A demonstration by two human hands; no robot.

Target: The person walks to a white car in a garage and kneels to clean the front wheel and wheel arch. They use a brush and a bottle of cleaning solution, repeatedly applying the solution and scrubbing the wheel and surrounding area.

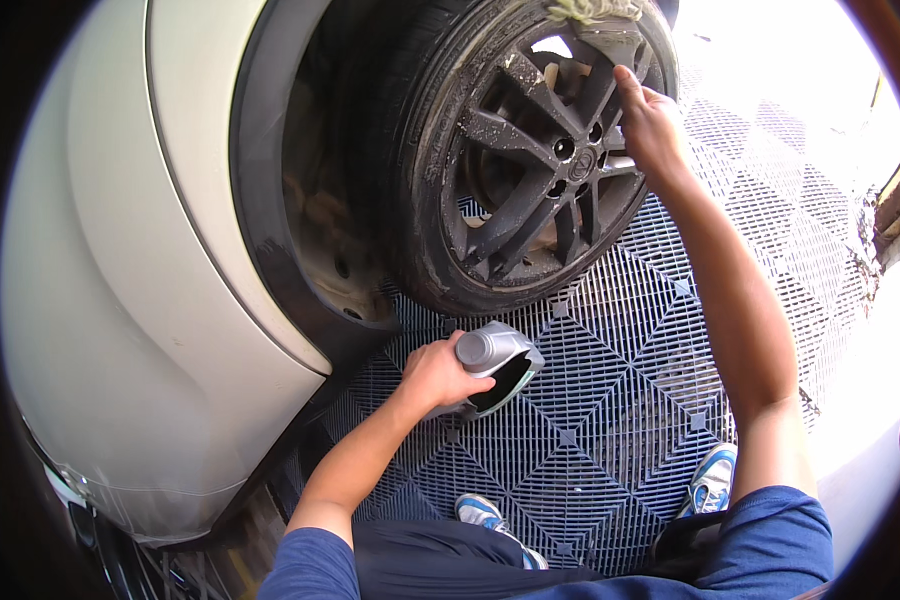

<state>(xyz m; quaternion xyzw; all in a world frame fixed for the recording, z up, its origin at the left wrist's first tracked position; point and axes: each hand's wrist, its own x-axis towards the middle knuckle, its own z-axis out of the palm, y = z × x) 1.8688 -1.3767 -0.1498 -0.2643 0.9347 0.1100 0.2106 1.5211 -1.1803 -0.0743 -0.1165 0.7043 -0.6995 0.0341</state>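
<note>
My left hand grips a grey plastic jug with a cap, its side cut away so that a dark hollow shows. It is held over the floor, just below the tyre. My right hand is closed on the grey handle of a brush in front of the wheel's outer side. Pale, greenish bristles press near the top of the tyre, partly cut off by the frame. The dark alloy wheel has whitish spots on its spokes and rim.
A pale car body panel fills the left, edged by a black wheel-arch trim. Grey slatted floor tiles lie beneath. My blue and white shoes stand on them. Bright glare washes out the right side.
</note>
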